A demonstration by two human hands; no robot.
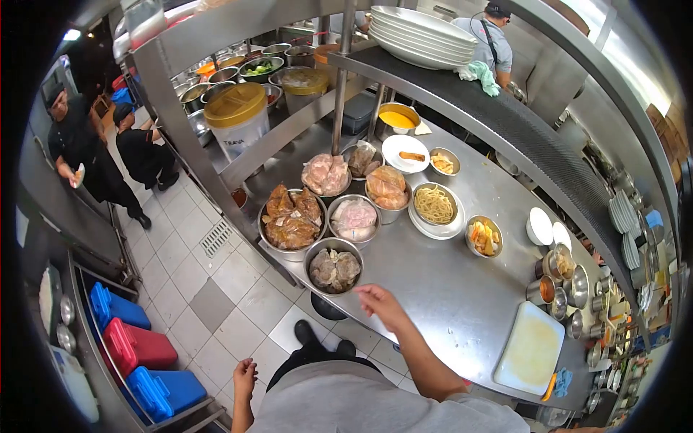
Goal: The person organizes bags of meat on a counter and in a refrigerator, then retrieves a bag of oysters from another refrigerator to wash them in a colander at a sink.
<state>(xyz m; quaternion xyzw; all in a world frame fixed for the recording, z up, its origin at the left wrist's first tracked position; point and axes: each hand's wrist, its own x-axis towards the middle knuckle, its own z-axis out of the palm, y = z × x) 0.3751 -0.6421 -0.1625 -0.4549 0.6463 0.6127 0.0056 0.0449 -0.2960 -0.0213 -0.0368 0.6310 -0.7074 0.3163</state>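
Note:
My right hand [381, 303] reaches over the steel table's front edge, index finger stretched out, holding nothing. It is nearest to a metal bowl of greyish meat [333, 268]. Around that bowl stand metal bowls of brown marinated meat [291, 216], pale bagged meat [354, 216], pink bagged meat [325, 173] and orange bagged meat [388, 186]. Further right are a bowl of noodles [434, 203] on white plates and a bowl of cut vegetables [484, 237]. Low beside my body hangs my left hand [245, 374], its fingers curled and nothing visible in them.
A white cutting board [530, 346] lies at the right, beside an orange-handled knife [550, 386]. Overhead runs a shelf with stacked plates [422, 40]. Coolers [137, 343] stand at lower left. Two people [79, 148] are in the aisle; another [487, 40] works behind the shelf.

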